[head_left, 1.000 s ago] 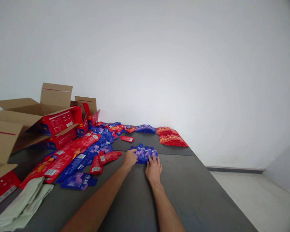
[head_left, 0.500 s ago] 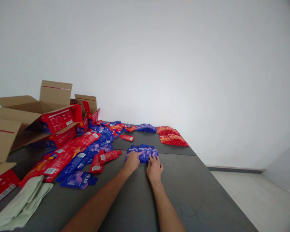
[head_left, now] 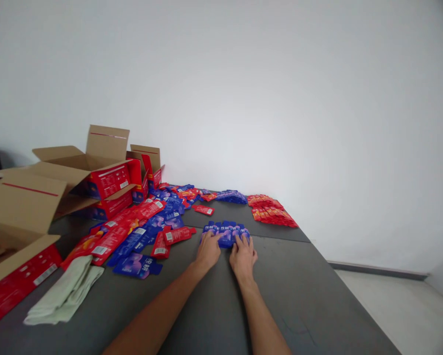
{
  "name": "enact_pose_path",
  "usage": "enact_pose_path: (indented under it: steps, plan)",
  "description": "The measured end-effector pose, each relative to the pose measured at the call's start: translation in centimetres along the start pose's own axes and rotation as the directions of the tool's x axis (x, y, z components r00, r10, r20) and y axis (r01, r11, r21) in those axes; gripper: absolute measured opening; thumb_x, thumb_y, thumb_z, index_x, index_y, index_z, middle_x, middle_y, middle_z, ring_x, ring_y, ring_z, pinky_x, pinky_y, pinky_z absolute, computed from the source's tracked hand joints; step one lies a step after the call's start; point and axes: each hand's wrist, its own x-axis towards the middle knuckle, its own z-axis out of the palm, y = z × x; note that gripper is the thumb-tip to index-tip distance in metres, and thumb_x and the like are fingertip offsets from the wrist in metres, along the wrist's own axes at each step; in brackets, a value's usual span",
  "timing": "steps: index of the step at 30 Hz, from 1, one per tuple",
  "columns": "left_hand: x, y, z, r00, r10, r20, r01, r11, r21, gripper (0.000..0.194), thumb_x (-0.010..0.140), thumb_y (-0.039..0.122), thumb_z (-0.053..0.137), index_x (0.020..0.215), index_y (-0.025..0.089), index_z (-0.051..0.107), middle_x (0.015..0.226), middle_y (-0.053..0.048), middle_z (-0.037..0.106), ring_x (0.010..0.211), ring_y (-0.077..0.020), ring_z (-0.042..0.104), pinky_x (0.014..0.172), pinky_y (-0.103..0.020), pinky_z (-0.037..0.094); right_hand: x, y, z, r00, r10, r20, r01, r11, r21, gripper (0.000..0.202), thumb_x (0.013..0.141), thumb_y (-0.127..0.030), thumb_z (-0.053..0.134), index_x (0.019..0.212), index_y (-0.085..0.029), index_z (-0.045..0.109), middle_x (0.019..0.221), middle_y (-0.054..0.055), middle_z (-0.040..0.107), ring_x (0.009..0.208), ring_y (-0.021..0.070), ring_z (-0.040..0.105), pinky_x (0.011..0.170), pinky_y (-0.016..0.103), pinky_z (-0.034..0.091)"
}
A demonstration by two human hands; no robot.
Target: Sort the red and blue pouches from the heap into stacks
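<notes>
Several flat blue pouches with white lettering lie overlapped in a short row on the dark table, in the middle of the head view. At the row's left end is my left hand, its index finger stretched across the pouches' front. My right hand rests its spread fingertips on the right part of the row. Both hands touch the pouches from above without lifting them. My hands cover part of the row's lower edge. Left of them lie loose red pouches with barcodes.
Open cardboard boxes stand at the left, beside a heap of mixed red and blue pouches. A folded pale cloth lies in front. Farther back are a blue stack and red-orange stacks. The table ends at the right.
The view has turned slightly left, so everything appears shifted right and more of the boxes shows. Both hands stay on the row of blue pouches, with little change in their fingers.
</notes>
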Motion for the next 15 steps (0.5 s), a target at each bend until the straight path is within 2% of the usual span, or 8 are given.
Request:
enact_pose_path:
  steps: [5,8,11,15]
  plan:
    - [-2.4,-0.7,-2.0,0.997,-0.069,-0.020,0.070,0.996,0.062,0.046,0.085,0.008,0.043,0.123,0.021,0.065,0.127,-0.009,0.060,0.120,-0.0222,0.049,0.107,-0.034,0.034,-1.5,-3.2,-1.0,0.995,-0.101,0.000,0.101,0.994,0.031,0.043,0.094,-0.024,0.038,0.132,-0.030,0.058,0.146,0.005,0.047,0.140,0.0307,0.023,0.103,0.050,0.026]
    - [-3.6,-1.9,-3.4,0.995,-0.086,-0.045,0.090,0.992,0.091,0.045,0.084,0.008,0.043,0.122,0.019,0.066,0.124,-0.011,0.061,0.118,-0.0227,0.049,0.105,-0.035,0.035,-2.8,-5.6,-1.0,0.980,-0.193,0.036,0.191,0.980,0.062,0.042,0.094,-0.023,0.038,0.130,-0.029,0.060,0.144,0.005,0.049,0.136,0.0311,0.027,0.102,0.048,0.026]
    - [-4.6,-3.6,-4.9,0.990,-0.125,-0.060,0.130,0.986,0.102,0.042,0.083,0.009,0.043,0.116,0.016,0.068,0.120,-0.013,0.062,0.118,-0.0224,0.050,0.103,-0.033,0.035,-4.2,-8.1,-0.9,0.955,-0.283,0.090,0.273,0.956,0.110,0.041,0.094,-0.021,0.039,0.127,-0.028,0.062,0.139,0.006,0.054,0.130,0.0294,0.034,0.099,0.043,0.030]
    - [-5.9,-6.1,-7.5,0.982,-0.169,-0.090,0.179,0.977,0.115,0.038,0.083,0.010,0.043,0.109,0.013,0.069,0.117,-0.014,0.064,0.115,-0.0217,0.052,0.104,-0.033,0.035,-6.0,-11.6,-0.8,0.895,-0.417,0.160,0.381,0.899,0.215,0.038,0.092,-0.018,0.041,0.121,-0.027,0.065,0.129,0.005,0.062,0.119,0.0264,0.042,0.090,0.035,0.035]
